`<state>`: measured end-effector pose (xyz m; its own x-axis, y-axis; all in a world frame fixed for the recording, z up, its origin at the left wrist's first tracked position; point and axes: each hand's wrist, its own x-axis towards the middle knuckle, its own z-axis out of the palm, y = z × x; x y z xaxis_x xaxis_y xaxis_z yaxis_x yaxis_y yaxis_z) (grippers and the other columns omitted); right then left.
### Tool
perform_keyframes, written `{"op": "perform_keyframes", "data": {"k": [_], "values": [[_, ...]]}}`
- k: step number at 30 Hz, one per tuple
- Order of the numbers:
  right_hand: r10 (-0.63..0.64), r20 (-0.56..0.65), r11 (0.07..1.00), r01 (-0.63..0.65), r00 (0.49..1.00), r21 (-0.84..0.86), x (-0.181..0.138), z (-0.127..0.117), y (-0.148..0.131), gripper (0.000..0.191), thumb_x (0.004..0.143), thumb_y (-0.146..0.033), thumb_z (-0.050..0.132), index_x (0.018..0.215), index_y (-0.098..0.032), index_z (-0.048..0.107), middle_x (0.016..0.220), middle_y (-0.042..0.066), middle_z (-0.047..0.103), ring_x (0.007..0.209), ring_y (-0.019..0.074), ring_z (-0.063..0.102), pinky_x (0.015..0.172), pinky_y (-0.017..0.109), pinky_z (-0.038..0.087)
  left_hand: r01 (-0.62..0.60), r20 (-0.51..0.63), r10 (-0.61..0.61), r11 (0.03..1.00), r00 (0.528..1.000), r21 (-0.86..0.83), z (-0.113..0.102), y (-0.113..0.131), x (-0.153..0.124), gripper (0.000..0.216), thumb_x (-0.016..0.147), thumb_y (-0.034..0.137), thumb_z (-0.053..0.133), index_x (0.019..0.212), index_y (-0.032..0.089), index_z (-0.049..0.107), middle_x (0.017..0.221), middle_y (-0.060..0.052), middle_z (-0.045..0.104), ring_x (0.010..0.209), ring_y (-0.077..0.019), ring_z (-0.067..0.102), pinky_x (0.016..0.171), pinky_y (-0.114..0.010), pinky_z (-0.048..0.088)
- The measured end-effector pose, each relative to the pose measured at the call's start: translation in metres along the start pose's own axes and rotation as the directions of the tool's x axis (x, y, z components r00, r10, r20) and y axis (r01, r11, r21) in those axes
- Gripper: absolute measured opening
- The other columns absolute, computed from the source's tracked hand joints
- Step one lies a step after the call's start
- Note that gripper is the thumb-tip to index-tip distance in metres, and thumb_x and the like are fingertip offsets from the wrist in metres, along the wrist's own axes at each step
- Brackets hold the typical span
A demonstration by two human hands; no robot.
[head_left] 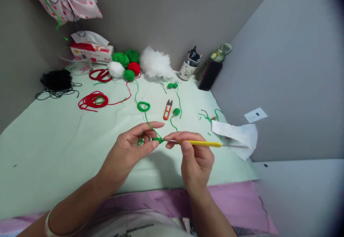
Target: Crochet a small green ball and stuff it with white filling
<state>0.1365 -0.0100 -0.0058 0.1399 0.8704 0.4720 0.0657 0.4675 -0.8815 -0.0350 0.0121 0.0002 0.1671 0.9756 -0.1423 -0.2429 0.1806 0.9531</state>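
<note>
My right hand (194, 154) is closed around a crochet hook with a yellow handle (201, 143), held level, its metal tip pointing left into a small knot of green yarn (158, 140). My left hand (131, 147) pinches that green yarn at the hook's tip, index finger stretched out above it. The green strand (146, 117) runs from the knot up over the pale green table cover (53, 140) to a small green coil (143, 106).
Orange thread snips (167, 109) and small green crocheted pieces (176, 112) lie beyond my hands. Green, red and white yarn balls (126, 65), white stuffing (156, 63), a tissue box (91, 51), red cord (92, 100), black yarn (56, 81), a cup (189, 68) stand behind. White paper (236, 135) lies right.
</note>
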Motion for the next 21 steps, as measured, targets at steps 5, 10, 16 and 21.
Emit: {"op": "perform_keyframes", "data": {"k": [5,10,16,21], "values": [[-0.328,0.204,0.84,0.384,0.922,-0.383,-0.007,-0.002,0.003,0.039,0.096,-0.007,0.065,0.125,-0.032,0.074,0.107,0.006,0.079,0.097,0.0233,0.075,0.08,0.038,0.062,0.007,-0.021,-0.008,0.999,1.0,-0.045,0.009,0.0,-0.002,0.042,0.08,0.03,0.09,0.121,0.034,0.082,0.088,0.002,0.065,0.077,-0.0142,0.051,0.078,-0.027,0.044],[-0.329,0.125,0.865,0.352,0.936,-0.357,-0.003,-0.006,0.005,0.036,0.097,-0.01,0.066,0.122,-0.033,0.076,0.104,0.006,0.078,0.094,0.0219,0.074,0.079,0.037,0.061,0.309,0.2,-0.251,0.884,0.947,-0.351,0.012,0.003,0.003,0.046,0.081,0.035,0.089,0.124,0.023,0.08,0.069,0.005,0.057,0.064,-0.0098,0.042,0.083,-0.027,0.048],[-0.018,-0.026,0.993,0.021,1.0,0.117,0.01,-0.002,0.008,0.019,0.103,-0.021,0.061,0.1,-0.027,0.079,0.09,0.002,0.077,0.079,0.0159,0.069,0.069,0.03,0.057,0.214,0.17,-0.169,0.93,0.971,-0.299,0.012,0.004,0.004,0.04,0.081,0.029,0.089,0.12,0.029,0.082,0.09,0.001,0.07,0.088,-0.0138,0.058,0.089,-0.026,0.044],[-0.236,0.06,0.95,0.243,0.97,-0.196,0.001,0.002,0.008,0.028,0.1,-0.009,0.062,0.114,-0.028,0.078,0.101,0.005,0.08,0.093,0.0187,0.073,0.078,0.034,0.062,0.164,0.121,-0.137,0.954,0.983,-0.253,0.018,0.0,0.001,0.042,0.082,0.031,0.089,0.123,0.031,0.081,0.094,0.001,0.071,0.092,-0.0145,0.059,0.09,-0.027,0.045]]}}
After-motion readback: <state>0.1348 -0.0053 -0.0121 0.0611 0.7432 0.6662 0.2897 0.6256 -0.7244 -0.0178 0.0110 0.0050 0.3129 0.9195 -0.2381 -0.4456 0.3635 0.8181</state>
